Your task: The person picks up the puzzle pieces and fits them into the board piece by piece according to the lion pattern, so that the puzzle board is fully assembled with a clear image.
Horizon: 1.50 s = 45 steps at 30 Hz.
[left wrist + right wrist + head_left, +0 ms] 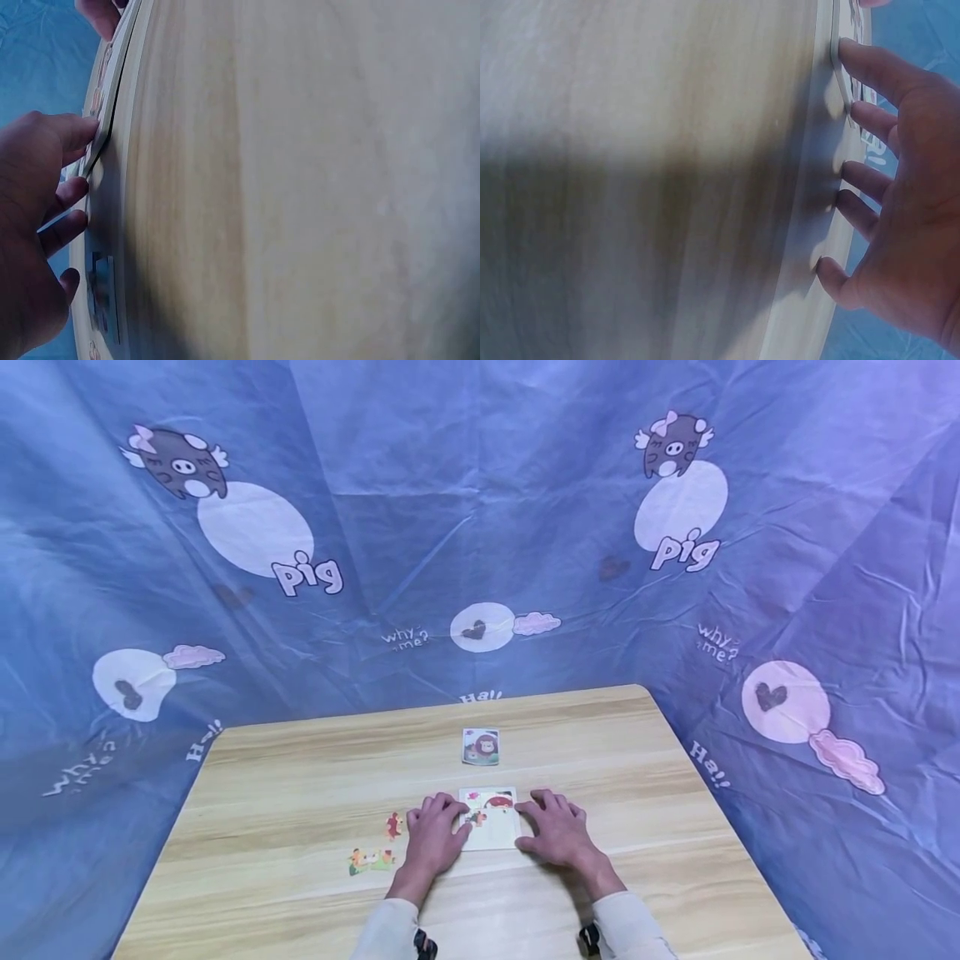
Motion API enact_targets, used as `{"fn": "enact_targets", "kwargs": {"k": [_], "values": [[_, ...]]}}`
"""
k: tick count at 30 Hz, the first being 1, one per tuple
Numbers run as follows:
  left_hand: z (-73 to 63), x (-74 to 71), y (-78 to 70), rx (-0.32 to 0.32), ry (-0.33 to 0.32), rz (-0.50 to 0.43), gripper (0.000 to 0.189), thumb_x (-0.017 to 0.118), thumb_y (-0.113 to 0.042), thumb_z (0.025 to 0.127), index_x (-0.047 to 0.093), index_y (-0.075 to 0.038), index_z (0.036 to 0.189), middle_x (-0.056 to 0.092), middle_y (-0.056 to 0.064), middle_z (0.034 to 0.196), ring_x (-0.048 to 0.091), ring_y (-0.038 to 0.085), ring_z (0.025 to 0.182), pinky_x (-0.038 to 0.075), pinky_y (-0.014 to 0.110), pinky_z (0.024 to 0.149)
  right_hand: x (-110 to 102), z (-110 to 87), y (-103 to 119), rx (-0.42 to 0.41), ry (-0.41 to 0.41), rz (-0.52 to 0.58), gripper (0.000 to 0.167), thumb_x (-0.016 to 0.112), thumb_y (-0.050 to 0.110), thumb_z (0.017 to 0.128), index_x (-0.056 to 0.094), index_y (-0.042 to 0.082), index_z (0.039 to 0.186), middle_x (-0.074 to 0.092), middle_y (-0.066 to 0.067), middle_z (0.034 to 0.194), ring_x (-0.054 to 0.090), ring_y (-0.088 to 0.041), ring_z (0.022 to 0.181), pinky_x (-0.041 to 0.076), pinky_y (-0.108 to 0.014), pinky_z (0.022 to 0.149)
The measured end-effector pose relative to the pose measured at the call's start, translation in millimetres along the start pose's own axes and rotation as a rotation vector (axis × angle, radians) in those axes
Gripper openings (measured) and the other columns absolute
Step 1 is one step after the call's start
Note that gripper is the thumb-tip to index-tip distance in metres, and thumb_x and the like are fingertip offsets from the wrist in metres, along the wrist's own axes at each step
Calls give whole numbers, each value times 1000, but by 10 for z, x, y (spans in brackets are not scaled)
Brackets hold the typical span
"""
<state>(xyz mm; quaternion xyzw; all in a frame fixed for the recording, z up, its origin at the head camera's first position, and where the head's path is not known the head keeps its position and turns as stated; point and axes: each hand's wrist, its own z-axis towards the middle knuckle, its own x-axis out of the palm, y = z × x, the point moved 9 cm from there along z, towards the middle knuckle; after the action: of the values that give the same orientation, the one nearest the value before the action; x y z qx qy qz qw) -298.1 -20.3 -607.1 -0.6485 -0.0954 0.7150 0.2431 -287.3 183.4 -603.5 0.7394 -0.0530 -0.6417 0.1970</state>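
A white puzzle board (491,837) lies between my two hands, with a few coloured pieces on its upper half. One of them, a red-brown piece (498,802), sits near the top right corner. My left hand (435,835) holds the board's left edge with thumb and forefinger, the other fingers bent on the table. At the opposite edge, my right hand (557,828) holds on with thumb and forefinger spread apart. In the right wrist view the remaining fingertips (847,171) rest on the wood beside the board.
Behind the board lies a picture card (481,747) with a lion on it. Left of my left hand are a loose red-brown piece (393,826) and several colourful puzzle pieces (371,860). The wooden table (300,777) meets blue printed cloth (420,568) at the back and sides.
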Motion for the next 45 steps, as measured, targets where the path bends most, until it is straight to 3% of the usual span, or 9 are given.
{"fn": "enact_targets", "kwargs": {"k": [9, 23, 29, 34, 40, 45], "values": [[-23, -36, -58, 36, -52, 2, 23, 70, -35, 84, 72, -28, 105, 59, -4, 103, 49, 17, 95, 31, 42, 80, -7, -4, 0, -2, -6, 5, 59, 74, 51, 75, 59, 31, 128, 44, -8, 143, 42, -34, 129, 30, -66, 100], [-36, 20, -81, 48, -33, 23, 21, 70, -35, 84, 74, -32, 104, 58, -6, 103, 49, 14, 96, 32, 42, 83, -8, -28, -15, 4, -19, 7, 59, 74, 50, 74, 60, 31, 127, 46, -8, 142, 42, -33, 128, 31, -65, 99], [-56, 16, -145, 121, -67, 25, 18, 69, -30, 86, 74, -33, 104, 58, -6, 109, 50, 15, 99, 32, 42, 84, -2, -21, -10, -6, -25, 9, 58, 74, 50, 74, 60, 31, 127, 46, -8, 142, 43, -34, 127, 31, -65, 98], [-79, 15, -207, 191, -106, 55, 16, 66, -27, 89, 74, -32, 101, 60, -9, 105, 51, 14, 96, 32, 43, 82, 4, -20, -8, -5, -23, 20, 58, 74, 49, 74, 60, 31, 127, 46, -8, 141, 42, -34, 127, 30, -65, 98], [-88, 3, -224, 215, -136, 138, 14, 66, -31, 89, 75, -33, 100, 63, -10, 105, 52, 15, 97, 33, 45, 85, 5, -15, -4, -8, -25, 20, 58, 74, 49, 74, 60, 30, 127, 46, -9, 141, 42, -34, 127, 30, -65, 98], [-95, -2, -225, 219, -140, 154, 14, 66, -30, 89, 75, -32, 100, 64, -9, 104, 53, 16, 96, 33, 45, 86, -2, -18, 2, -12, -30, 21, 58, 75, 49, 74, 60, 30, 127, 46, -9, 141, 43, -34, 127, 31, -65, 98]]}}
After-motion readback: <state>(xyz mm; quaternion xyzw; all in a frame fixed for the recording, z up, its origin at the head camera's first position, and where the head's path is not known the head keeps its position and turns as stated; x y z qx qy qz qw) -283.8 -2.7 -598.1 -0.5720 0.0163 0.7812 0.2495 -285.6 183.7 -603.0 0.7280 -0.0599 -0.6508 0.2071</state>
